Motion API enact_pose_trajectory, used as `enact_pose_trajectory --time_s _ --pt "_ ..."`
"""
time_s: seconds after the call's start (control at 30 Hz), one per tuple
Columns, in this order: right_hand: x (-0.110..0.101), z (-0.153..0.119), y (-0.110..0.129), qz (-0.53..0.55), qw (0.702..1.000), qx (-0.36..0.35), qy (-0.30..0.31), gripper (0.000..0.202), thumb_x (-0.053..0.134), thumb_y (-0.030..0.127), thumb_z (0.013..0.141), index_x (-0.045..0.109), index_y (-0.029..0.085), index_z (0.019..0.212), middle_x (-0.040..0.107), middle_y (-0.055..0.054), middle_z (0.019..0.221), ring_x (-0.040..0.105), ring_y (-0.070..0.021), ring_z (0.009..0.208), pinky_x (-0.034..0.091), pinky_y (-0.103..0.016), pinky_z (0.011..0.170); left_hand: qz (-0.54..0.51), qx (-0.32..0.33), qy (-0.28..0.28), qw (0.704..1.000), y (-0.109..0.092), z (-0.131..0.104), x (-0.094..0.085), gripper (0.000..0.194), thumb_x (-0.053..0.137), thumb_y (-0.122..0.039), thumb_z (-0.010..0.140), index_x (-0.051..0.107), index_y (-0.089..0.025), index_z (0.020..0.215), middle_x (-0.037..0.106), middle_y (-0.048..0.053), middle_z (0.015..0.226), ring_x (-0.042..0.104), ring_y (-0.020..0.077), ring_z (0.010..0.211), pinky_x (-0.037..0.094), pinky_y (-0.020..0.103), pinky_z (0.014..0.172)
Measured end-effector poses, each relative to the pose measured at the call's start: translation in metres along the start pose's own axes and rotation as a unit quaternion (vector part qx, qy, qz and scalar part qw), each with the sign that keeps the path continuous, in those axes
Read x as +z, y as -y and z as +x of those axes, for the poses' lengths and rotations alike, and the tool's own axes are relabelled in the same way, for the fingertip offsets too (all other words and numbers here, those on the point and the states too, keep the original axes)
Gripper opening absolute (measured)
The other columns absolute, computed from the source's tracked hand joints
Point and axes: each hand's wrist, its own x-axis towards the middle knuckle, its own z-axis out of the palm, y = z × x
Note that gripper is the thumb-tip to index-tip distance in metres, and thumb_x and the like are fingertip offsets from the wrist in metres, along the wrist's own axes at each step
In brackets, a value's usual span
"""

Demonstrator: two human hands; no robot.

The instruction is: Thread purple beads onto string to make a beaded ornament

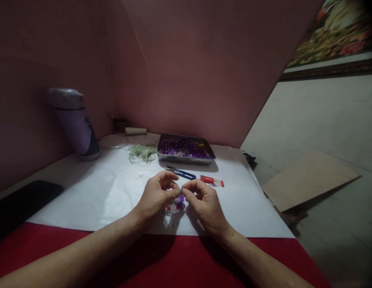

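Over the white sheet, my left hand (pixel 159 193) and my right hand (pixel 204 202) meet at the fingertips, thumb and forefinger pinched on each. Between them hangs a small piece of beadwork (pixel 173 209) with clear, red and purple beads, its purple part at the right fingertips. Any thread or needle in the pinch is too fine to make out. Just beyond the fingers lie blue thread snips (pixel 186 174) and a red-and-white needle packet (pixel 212 181). Behind them is a metal tray (pixel 188 161) of mostly purple beads.
A tangle of pale green thread (pixel 143 153) lies left of the tray, with a cream-coloured roll (pixel 135 131) behind it. At left stand a purple tumbler (pixel 76 126) and a dark flat object (pixel 29 200). White paper (pixel 246 212) covers the red tabletop (pixel 143 264); pink walls close the back.
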Motion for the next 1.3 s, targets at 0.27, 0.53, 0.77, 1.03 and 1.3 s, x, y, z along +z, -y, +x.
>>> enact_pose_trajectory --time_s 0.27,0.53,0.77,1.03,1.3 --pt "-0.0004 0.0001 0.0021 -0.033 0.999 -0.022 -0.005 0.012 0.057 0.025 0.079 0.06 0.015 0.073 0.06 -0.001 0.069 0.052 -0.0112 0.058 0.043 -0.022 0.053 0.003 -0.002 -0.008 1.0 -0.002 -0.0004 0.0009 0.033 0.07 -0.015 0.057 0.053 -0.013 0.085 0.058 -0.003 0.062 0.053 0.0088 0.053 0.042 0.022 0.052" --pt "0.0 0.0001 0.0033 -0.046 0.999 -0.027 -0.008 0.012 0.057 0.026 0.079 0.061 0.015 0.074 0.061 -0.001 0.069 0.053 -0.0116 0.06 0.042 -0.021 0.053 0.026 0.002 -0.016 1.0 -0.0024 -0.0001 0.0016 0.032 0.069 -0.015 0.058 0.053 -0.013 0.086 0.058 -0.003 0.064 0.053 0.0091 0.055 0.043 0.022 0.053" --pt "-0.0006 0.0005 0.0008 -0.03 0.999 -0.015 -0.012 0.012 0.056 0.025 0.08 0.062 0.015 0.076 0.062 -0.002 0.07 0.055 -0.0127 0.062 0.044 -0.023 0.055 0.023 0.003 -0.008 1.0 -0.0002 0.0007 0.0005 0.033 0.069 -0.017 0.057 0.053 -0.013 0.086 0.058 -0.003 0.064 0.053 0.0099 0.055 0.043 0.023 0.054" --pt "0.0007 -0.0002 0.0034 -0.045 0.998 -0.034 -0.006 0.012 0.055 0.024 0.08 0.061 0.015 0.073 0.061 -0.001 0.068 0.053 -0.0114 0.058 0.044 -0.022 0.052 0.014 0.003 -0.004 1.0 -0.0005 -0.0004 0.0002 0.034 0.071 -0.017 0.056 0.054 -0.014 0.085 0.058 -0.003 0.063 0.054 0.0099 0.054 0.042 0.023 0.053" --pt "-0.001 -0.0003 0.0027 -0.109 0.992 -0.061 -0.014 0.01 0.056 0.019 0.08 0.061 0.016 0.071 0.06 0.0 0.067 0.052 -0.011 0.057 0.039 -0.021 0.049 0.016 0.005 -0.014 1.0 -0.0032 -0.0011 0.0018 0.032 0.07 -0.016 0.057 0.053 -0.013 0.084 0.058 -0.002 0.063 0.052 0.0089 0.054 0.042 0.022 0.053"
